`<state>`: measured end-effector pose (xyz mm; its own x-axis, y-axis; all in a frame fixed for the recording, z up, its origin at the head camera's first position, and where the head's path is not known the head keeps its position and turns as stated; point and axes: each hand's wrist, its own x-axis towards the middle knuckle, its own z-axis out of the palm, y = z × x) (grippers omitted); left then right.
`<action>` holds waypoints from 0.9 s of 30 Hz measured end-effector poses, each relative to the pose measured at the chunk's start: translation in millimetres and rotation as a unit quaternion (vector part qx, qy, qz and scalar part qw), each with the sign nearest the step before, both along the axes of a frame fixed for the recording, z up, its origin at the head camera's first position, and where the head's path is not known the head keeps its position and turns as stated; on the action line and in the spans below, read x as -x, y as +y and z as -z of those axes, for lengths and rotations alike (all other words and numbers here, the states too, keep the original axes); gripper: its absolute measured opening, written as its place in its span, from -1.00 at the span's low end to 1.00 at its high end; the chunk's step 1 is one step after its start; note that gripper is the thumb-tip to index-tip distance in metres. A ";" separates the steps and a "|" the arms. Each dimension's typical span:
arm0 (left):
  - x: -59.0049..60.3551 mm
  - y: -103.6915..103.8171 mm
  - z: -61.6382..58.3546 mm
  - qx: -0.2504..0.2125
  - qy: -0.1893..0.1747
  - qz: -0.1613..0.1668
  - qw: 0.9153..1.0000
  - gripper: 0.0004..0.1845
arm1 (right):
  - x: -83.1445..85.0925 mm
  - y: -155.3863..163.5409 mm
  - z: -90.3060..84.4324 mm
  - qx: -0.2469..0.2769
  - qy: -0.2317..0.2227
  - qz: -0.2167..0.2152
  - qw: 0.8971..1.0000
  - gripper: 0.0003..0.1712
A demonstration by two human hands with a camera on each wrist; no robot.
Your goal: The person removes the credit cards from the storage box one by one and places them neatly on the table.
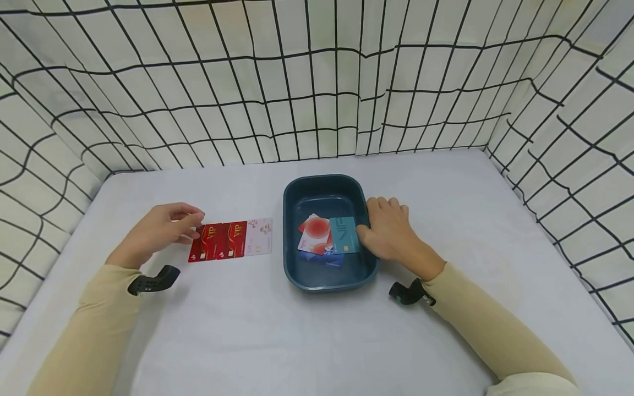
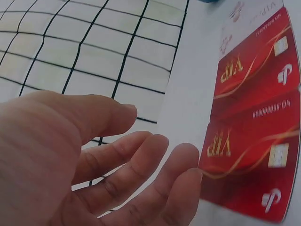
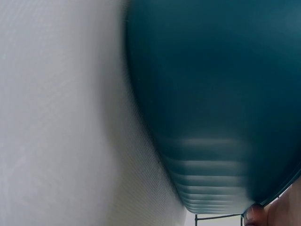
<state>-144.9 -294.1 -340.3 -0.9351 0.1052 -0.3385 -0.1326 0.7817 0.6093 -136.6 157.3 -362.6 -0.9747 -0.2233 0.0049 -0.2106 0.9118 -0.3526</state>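
Checkered curtains surround; left hand (image 1: 160, 228) relaxed beside cards (image 1: 230, 240), right hand (image 1: 388, 231) grips tray (image 1: 292, 275) (teal).

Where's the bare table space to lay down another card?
Bare table lies in front of the tray, between both sleeves, and behind the card row. Crowded: left hand beside the row, right hand on the tray's rim.

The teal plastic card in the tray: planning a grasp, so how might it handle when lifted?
The teal plastic card looks thin and flat, so probably stiff and light. Its glossy face may be slippery. Resting on other cards, an edge may be pinchable.
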 end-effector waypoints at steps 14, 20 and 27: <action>12.8 45.2 -17.8 -0.028 -0.006 0.021 0.999 -0.45 | 0.5 0.6 1.0 -0.003 -0.001 -0.002 1.000 -0.56; 17.7 64.8 -29.2 -0.036 0.010 0.039 0.999 -0.46 | 0.5 1.6 1.3 -0.004 0.001 -0.002 1.000 -0.58; 22.8 84.6 -37.5 -0.020 0.026 0.054 0.998 -0.42 | 1.1 1.6 2.4 0.002 0.004 -0.004 1.000 -0.59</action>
<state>-167.7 -209.6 -302.8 -0.9335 0.2197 -0.2833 -0.0157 0.7644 0.6445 -137.7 158.9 -365.0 -0.9728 -0.2314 0.0129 -0.2209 0.9088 -0.3539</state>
